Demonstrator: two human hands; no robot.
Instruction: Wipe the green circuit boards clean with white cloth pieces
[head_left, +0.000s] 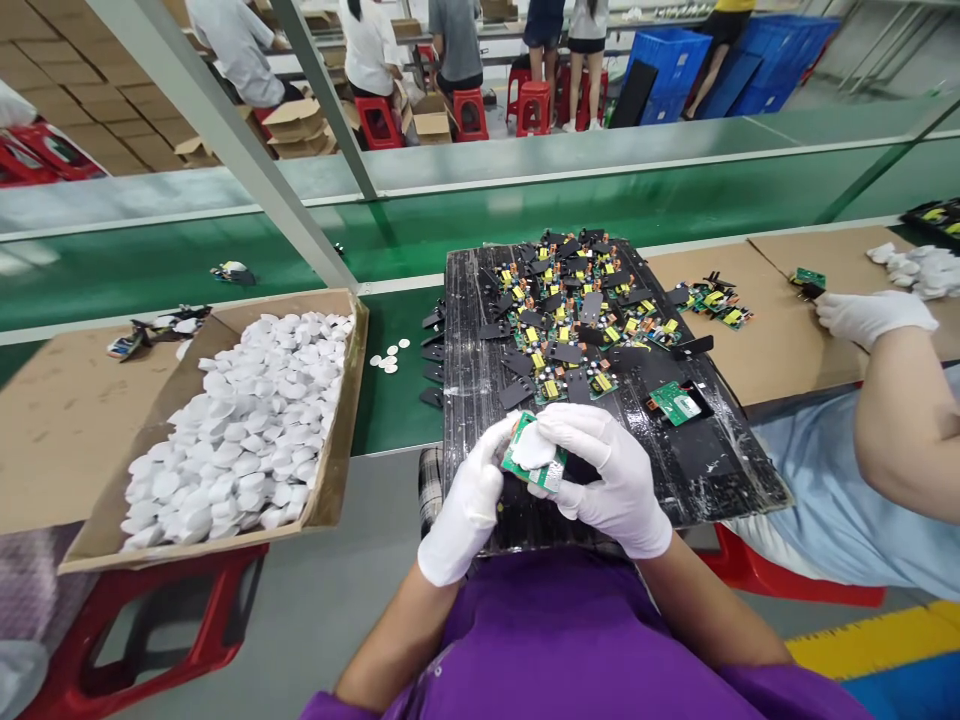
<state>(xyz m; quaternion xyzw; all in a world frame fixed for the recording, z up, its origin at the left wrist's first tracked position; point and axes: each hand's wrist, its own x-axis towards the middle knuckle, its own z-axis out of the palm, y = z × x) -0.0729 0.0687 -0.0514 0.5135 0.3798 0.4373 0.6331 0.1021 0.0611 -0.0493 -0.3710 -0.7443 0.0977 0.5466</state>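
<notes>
Both my hands wear white gloves and meet over my lap. My left hand (465,505) grips a small green circuit board (551,472) from the left side. A white round pad (534,448) lies on top of the board, and my right hand (607,470) presses it there with its fingers while also holding the board. Just beyond my hands lies a black wrapped board (705,470) that carries a heap of several green circuit boards with yellow parts (570,310).
A cardboard box (341,420) full of white round pads stands at my left on a red stool (150,630). A few loose pads (388,358) lie on the green conveyor (390,240). A co-worker's gloved hand (870,315) rests at right.
</notes>
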